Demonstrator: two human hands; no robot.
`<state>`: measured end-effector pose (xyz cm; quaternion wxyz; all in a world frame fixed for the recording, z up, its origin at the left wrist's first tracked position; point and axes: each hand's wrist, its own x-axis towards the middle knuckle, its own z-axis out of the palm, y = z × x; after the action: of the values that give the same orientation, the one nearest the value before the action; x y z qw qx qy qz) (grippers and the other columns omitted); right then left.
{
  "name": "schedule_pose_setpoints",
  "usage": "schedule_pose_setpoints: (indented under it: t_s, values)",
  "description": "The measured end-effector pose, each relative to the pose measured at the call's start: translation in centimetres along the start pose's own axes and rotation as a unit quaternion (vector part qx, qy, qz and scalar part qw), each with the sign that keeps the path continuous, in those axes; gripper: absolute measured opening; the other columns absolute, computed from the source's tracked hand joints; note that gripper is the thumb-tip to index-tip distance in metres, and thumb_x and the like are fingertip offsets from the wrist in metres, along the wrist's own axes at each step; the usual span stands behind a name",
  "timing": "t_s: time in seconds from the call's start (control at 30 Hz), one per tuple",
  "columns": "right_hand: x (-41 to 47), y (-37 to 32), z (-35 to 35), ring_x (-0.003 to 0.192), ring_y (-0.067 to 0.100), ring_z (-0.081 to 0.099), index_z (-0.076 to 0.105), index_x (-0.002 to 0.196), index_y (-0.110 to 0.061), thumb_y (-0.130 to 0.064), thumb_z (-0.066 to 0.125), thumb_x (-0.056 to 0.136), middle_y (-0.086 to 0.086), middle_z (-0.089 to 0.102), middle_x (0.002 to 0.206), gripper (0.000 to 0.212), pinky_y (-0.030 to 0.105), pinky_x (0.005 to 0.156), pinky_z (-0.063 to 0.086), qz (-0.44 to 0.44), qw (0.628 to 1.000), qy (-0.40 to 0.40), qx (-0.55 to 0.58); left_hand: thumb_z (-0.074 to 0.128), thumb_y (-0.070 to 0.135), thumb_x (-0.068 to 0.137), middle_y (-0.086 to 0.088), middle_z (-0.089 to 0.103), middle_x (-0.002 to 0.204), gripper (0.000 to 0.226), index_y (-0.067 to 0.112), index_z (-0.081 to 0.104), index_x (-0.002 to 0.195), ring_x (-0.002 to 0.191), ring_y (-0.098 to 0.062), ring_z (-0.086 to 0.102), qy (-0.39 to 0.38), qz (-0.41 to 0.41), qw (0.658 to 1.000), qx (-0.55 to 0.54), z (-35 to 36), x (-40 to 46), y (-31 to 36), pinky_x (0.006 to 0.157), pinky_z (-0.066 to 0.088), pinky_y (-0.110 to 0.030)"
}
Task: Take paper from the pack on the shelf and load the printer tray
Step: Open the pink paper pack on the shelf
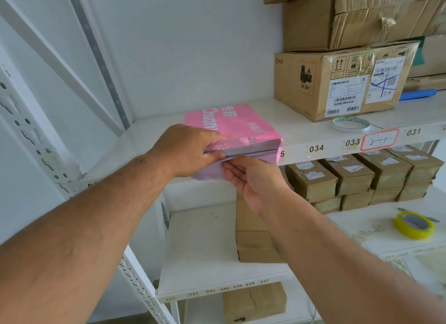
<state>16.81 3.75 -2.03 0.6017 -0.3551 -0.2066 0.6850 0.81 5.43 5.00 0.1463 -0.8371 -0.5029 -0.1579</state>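
Observation:
A pink paper pack (239,125) lies on the white shelf (311,133), its open end facing me with the edges of the white sheets (251,147) showing. My left hand (185,149) pinches the top part of the sheet stack at that open end, thumb on top of the wrapper. My right hand (251,176) is palm up just below the stack, fingertips touching the loose wrapper flap (207,172) that hangs over the shelf edge. No printer is in view.
Stacked cardboard boxes (342,84) and a white tape roll (351,125) sit to the right on the same shelf. The shelf below (200,248) holds small brown boxes (362,176) and a yellow tape roll (414,225). A perforated shelf post (26,135) stands at the left.

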Motion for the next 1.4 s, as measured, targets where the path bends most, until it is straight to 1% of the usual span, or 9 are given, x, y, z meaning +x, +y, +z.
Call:
schedule_pose_setpoints:
  t_s: [0.1, 0.2, 0.53, 0.67, 0.9, 1.0, 1.13, 1.27, 1.4]
  values:
    - [0.02, -0.07, -0.08, 0.090, 0.026, 0.076, 0.069, 0.122, 0.005, 0.008, 0.060, 0.097, 0.017, 0.078, 0.099, 0.026, 0.030, 0.077, 0.066, -0.001, 1.000, -0.008, 0.001, 0.065, 0.054, 0.093, 0.004, 0.077, 0.114, 0.041, 0.034, 0.069, 0.128, 0.105, -0.026, 0.069, -0.001, -0.008, 1.000, -0.012, -0.06, 0.02, 0.07, 0.089, 0.054, -0.039]
    - [0.02, -0.13, -0.10, 0.089, 0.025, 0.075, 0.069, 0.120, 0.005, 0.008, 0.059, 0.098, 0.016, 0.076, 0.095, 0.024, 0.031, 0.079, 0.066, 0.000, 1.000, -0.011, 0.001, 0.066, 0.053, 0.092, 0.004, 0.077, 0.115, 0.041, 0.037, 0.068, 0.131, 0.105, -0.026, 0.069, 0.003, -0.012, 1.000, -0.017, -0.03, -0.03, 0.12, 0.089, 0.053, -0.037]
    - [0.23, -0.06, -0.24, 0.087, 0.025, 0.076, 0.070, 0.116, 0.006, 0.007, 0.060, 0.098, 0.018, 0.077, 0.096, 0.021, 0.030, 0.075, 0.066, 0.002, 1.000, -0.014, 0.000, 0.067, 0.054, 0.092, 0.006, 0.075, 0.122, 0.046, 0.039, 0.065, 0.135, 0.110, -0.023, 0.068, 0.006, -0.023, 0.999, -0.026, -0.02, 0.07, 0.14, 0.089, 0.049, -0.029]
    - [0.17, -0.10, -0.33, 0.092, 0.027, 0.076, 0.070, 0.112, 0.004, 0.008, 0.060, 0.097, 0.018, 0.077, 0.096, 0.018, 0.031, 0.078, 0.066, 0.005, 1.000, -0.012, -0.005, 0.067, 0.054, 0.092, 0.006, 0.075, 0.123, 0.046, 0.040, 0.064, 0.135, 0.111, -0.023, 0.068, 0.005, -0.024, 0.999, -0.026, 0.01, 0.08, 0.05, 0.090, 0.050, -0.030]
    - [0.16, -0.13, -0.29, 0.091, 0.027, 0.077, 0.070, 0.109, 0.003, 0.006, 0.061, 0.098, 0.020, 0.078, 0.102, 0.015, 0.031, 0.077, 0.066, 0.004, 1.000, -0.004, -0.012, 0.066, 0.055, 0.092, 0.006, 0.074, 0.125, 0.047, 0.039, 0.064, 0.136, 0.113, -0.023, 0.067, 0.006, -0.023, 0.999, -0.024, 0.22, 0.09, -0.11, 0.092, 0.050, -0.030]
    - [0.26, -0.10, -0.20, 0.090, 0.027, 0.078, 0.070, 0.107, 0.002, 0.005, 0.063, 0.097, 0.018, 0.078, 0.096, 0.013, 0.030, 0.075, 0.067, 0.005, 1.000, -0.001, -0.012, 0.066, 0.054, 0.092, 0.006, 0.076, 0.121, 0.044, 0.039, 0.065, 0.134, 0.110, -0.023, 0.069, 0.009, -0.017, 0.999, -0.025, 0.26, 0.05, -0.12, 0.092, 0.052, -0.034]
    - [0.41, -0.02, -0.13, 0.084, 0.025, 0.078, 0.071, 0.103, 0.001, 0.004, 0.064, 0.097, 0.016, 0.078, 0.090, 0.010, 0.030, 0.072, 0.067, 0.005, 1.000, 0.004, -0.014, 0.065, 0.054, 0.093, 0.007, 0.076, 0.121, 0.045, 0.039, 0.065, 0.135, 0.110, -0.023, 0.069, 0.012, -0.017, 0.999, -0.026, 0.29, 0.02, -0.17, 0.092, 0.053, -0.035]
    - [0.53, 0.17, 0.10, 0.083, 0.024, 0.077, 0.071, 0.106, 0.001, 0.005, 0.067, 0.096, 0.015, 0.079, 0.087, 0.012, 0.029, 0.071, 0.067, 0.002, 1.000, 0.015, -0.019, 0.064, 0.055, 0.093, 0.007, 0.076, 0.122, 0.046, 0.038, 0.064, 0.136, 0.111, -0.023, 0.069, 0.012, -0.012, 1.000, -0.026, 0.26, 0.00, -0.07, 0.093, 0.053, -0.036]
    - [0.58, 0.31, 0.24, 0.085, 0.025, 0.077, 0.070, 0.105, -0.002, 0.008, 0.067, 0.094, 0.016, 0.078, 0.091, 0.015, 0.029, 0.071, 0.067, -0.004, 0.999, 0.027, -0.023, 0.063, 0.056, 0.093, 0.006, 0.076, 0.121, 0.045, 0.037, 0.066, 0.134, 0.111, -0.024, 0.069, 0.014, -0.008, 1.000, -0.019, 0.36, 0.04, -0.18, 0.092, 0.053, -0.036]
